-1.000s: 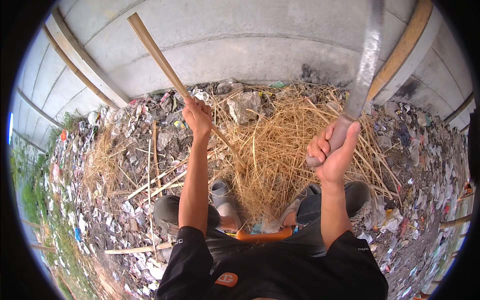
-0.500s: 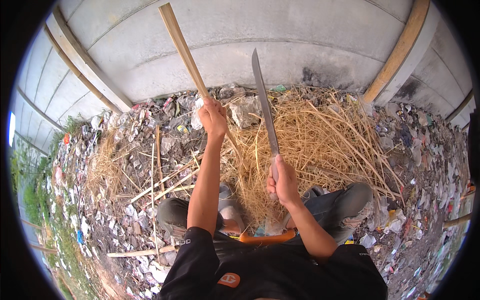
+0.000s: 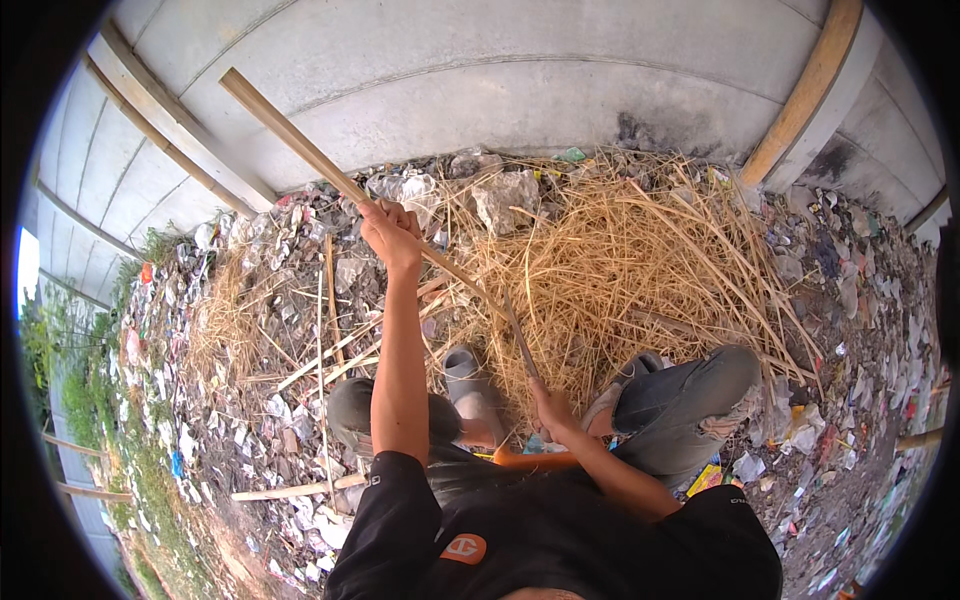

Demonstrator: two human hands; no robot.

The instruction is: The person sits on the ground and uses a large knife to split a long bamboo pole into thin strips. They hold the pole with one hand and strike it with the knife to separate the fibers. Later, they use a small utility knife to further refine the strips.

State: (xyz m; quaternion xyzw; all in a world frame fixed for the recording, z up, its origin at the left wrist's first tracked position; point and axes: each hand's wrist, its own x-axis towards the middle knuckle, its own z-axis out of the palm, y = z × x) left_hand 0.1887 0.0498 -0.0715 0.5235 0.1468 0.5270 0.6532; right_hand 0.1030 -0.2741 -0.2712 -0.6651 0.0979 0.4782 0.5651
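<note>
My left hand (image 3: pixel 391 235) is closed round a long split bamboo strip (image 3: pixel 290 135), which slants from the upper left down toward the middle. In my right hand (image 3: pixel 555 410), held low between my knees, is the handle of a long-bladed knife (image 3: pixel 519 335). The blade points up and away, its tip at or near the lower end of the bamboo; I cannot tell whether they touch. Under both lies a heap of pale bamboo shavings (image 3: pixel 620 270).
A grey concrete wall (image 3: pixel 480 110) rises just ahead, with a bamboo post (image 3: pixel 805 90) at the right. Litter covers the ground on both sides. Loose bamboo strips (image 3: pixel 330 360) lie left of my feet. A pale rock (image 3: pixel 503 202) sits by the wall.
The bamboo has tilted further to the left, and my left hand has moved slightly left and down. My right hand has lowered the knife toward me, its blade now by the bamboo's lower end.
</note>
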